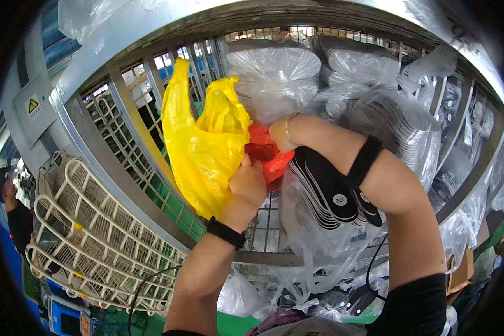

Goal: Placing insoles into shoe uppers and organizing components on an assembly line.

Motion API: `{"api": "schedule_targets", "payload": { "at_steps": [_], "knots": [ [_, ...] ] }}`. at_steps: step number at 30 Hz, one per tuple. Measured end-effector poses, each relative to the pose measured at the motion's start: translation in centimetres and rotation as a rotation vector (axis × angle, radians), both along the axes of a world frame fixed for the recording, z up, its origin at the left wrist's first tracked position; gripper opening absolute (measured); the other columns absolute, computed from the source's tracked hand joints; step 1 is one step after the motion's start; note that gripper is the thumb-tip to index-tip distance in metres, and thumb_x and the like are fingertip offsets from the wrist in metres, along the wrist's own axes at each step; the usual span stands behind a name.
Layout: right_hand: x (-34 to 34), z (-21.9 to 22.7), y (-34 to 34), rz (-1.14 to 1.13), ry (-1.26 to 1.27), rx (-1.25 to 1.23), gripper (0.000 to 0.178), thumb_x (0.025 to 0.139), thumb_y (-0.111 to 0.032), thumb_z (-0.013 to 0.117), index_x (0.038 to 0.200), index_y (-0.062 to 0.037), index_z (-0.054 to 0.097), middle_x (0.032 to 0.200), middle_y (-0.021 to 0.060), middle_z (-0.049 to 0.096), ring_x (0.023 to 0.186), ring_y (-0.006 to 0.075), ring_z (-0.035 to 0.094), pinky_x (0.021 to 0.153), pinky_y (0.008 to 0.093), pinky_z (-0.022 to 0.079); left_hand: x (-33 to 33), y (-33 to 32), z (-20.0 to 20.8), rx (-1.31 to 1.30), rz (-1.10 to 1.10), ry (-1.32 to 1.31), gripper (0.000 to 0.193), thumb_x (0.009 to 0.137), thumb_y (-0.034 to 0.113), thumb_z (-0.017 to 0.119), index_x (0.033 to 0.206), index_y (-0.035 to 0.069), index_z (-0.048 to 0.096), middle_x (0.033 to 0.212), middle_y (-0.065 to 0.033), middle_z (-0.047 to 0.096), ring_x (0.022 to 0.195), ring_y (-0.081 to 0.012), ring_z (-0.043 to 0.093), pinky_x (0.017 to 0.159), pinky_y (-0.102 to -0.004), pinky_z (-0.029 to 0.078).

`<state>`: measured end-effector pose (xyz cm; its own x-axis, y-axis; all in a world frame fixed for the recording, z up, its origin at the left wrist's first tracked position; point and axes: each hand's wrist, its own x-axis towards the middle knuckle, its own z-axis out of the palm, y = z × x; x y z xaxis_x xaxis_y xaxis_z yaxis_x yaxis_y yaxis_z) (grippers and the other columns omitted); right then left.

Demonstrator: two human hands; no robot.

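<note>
My left hand (pixel 248 182) is closed on the near edge of a red plastic bag (pixel 273 168), its thumb and finger at the rim. A yellow plastic bag (pixel 204 151) stands puffed up against that hand's left side, with its handles upward. At the far side of the red bag is my right hand (pixel 279 135); its fingers are hidden from view. Under my right forearm lies a stack of black insoles (pixel 324 187) with pale edges, partly in clear plastic.
Clear-wrapped bundles of insoles (pixel 282 70) fill the back and right of the metal cage cart (pixel 179 224). White wire racks (pixel 106 241) stand at left, with another person (pixel 17 218) beyond. A cardboard box (pixel 460 274) is at the lower right.
</note>
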<state>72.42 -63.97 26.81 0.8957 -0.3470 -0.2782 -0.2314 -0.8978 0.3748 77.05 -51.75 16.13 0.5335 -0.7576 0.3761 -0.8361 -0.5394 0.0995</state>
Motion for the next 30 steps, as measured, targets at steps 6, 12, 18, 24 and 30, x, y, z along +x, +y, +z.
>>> {"api": "schedule_targets", "payload": {
  "at_steps": [6, 12, 18, 24, 30],
  "knots": [
    [0.8, -0.4, 0.1, 0.046, -0.128, 0.159, 0.023, 0.066, -0.012, 0.051, 0.082, -0.0026, 0.064, 0.082, 0.0160, 0.062, 0.076, 0.0278, 0.060, 0.068, 0.0359, 0.047, -1.1, 3.0, -1.9, -0.016, -0.132, 0.014, 0.015, 0.067, 0.012, 0.057, 0.079, 0.003, 0.054, 0.097, -0.0165, 0.052, 0.082, -0.0316, 0.055, 0.069, -0.0385, 0.046],
    [6.4, -4.2, 1.5, 0.346, -0.373, 0.178, 0.024, 0.066, -0.017, 0.054, 0.082, -0.0028, 0.064, 0.086, 0.0184, 0.060, 0.080, 0.0306, 0.060, 0.068, 0.0367, 0.047, -1.1, 5.4, -1.6, -0.146, -0.287, -0.069, 0.009, 0.070, 0.005, 0.050, 0.078, 0.001, 0.053, 0.090, -0.0174, 0.052, 0.071, -0.0326, 0.057, 0.061, -0.0399, 0.048],
    [5.7, -8.8, -4.7, 0.714, -0.572, -0.083, 0.047, 0.077, -0.032, 0.051, 0.121, -0.0213, 0.043, 0.121, 0.0025, 0.047, 0.112, 0.0207, 0.044, 0.091, 0.0309, 0.036, -2.8, 4.9, -1.0, -0.196, -0.194, 0.063, 0.015, 0.069, 0.017, 0.055, 0.074, 0.003, 0.053, 0.075, -0.0163, 0.057, 0.064, -0.0327, 0.057, 0.058, -0.0416, 0.047],
    [4.0, -5.7, 0.3, -0.103, -0.102, -0.016, 0.045, 0.070, -0.021, 0.058, 0.115, -0.0181, 0.051, 0.117, 0.0042, 0.051, 0.101, 0.0224, 0.052, 0.082, 0.0355, 0.044, -1.4, 5.7, -1.4, -0.294, -0.161, 0.337, 0.023, 0.072, 0.018, 0.056, 0.088, 0.002, 0.053, 0.076, -0.0141, 0.057, 0.063, -0.0305, 0.057, 0.055, -0.0370, 0.046],
    [3.3, -5.5, -0.6, -0.028, -0.266, 0.061, 0.021, 0.068, -0.011, 0.052, 0.084, -0.0084, 0.066, 0.087, 0.0130, 0.062, 0.081, 0.0265, 0.060, 0.069, 0.0363, 0.048, -1.3, 3.0, -1.4, -0.894, -0.267, 1.091, 0.022, 0.083, 0.018, 0.045, 0.087, -0.001, 0.055, 0.085, -0.0218, 0.058, 0.077, -0.0326, 0.059, 0.068, -0.0383, 0.045]
  ]
}}
